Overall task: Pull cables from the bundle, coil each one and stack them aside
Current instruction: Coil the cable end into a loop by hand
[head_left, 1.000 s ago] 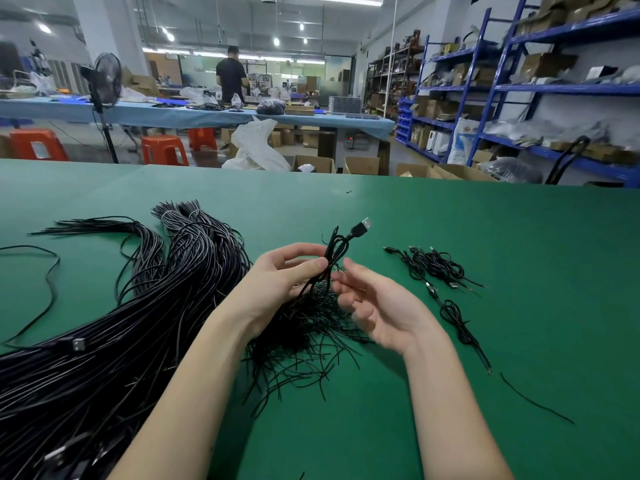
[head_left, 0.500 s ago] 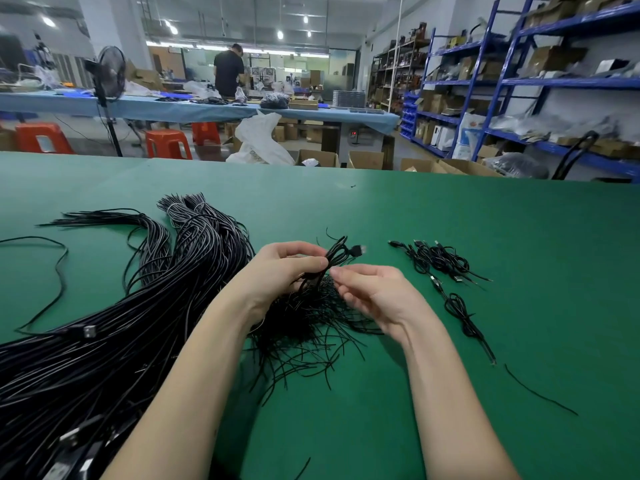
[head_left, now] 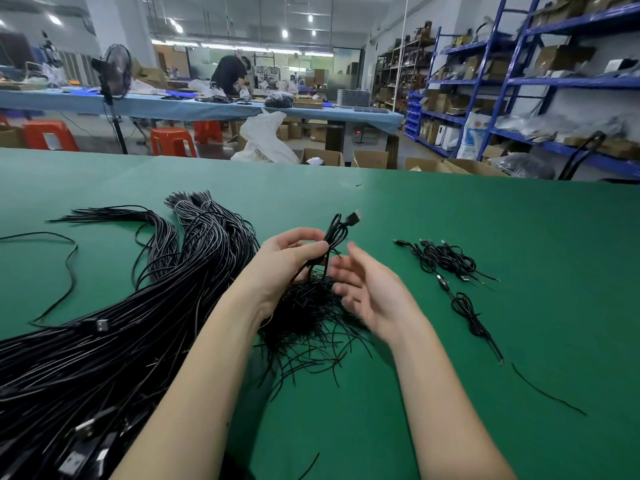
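A thick bundle of black cables sprawls across the left of the green table. My left hand grips a coiled black cable whose USB plug sticks up to the right. My right hand hovers just right of it, palm turned up and fingers spread, holding nothing. Below both hands lies a heap of thin black ties. Several coiled cables rest on the table to the right, with one more coiled cable nearer me.
A single loose cable loops at the far left. A stray black tie lies at the right. Beyond the table's far edge are cardboard boxes, orange stools, a fan, blue shelving and a person at another bench.
My right hand has let go of the coil and opened, drawing back to the right. The coil in my left hand has tipped up, its plug pointing higher.
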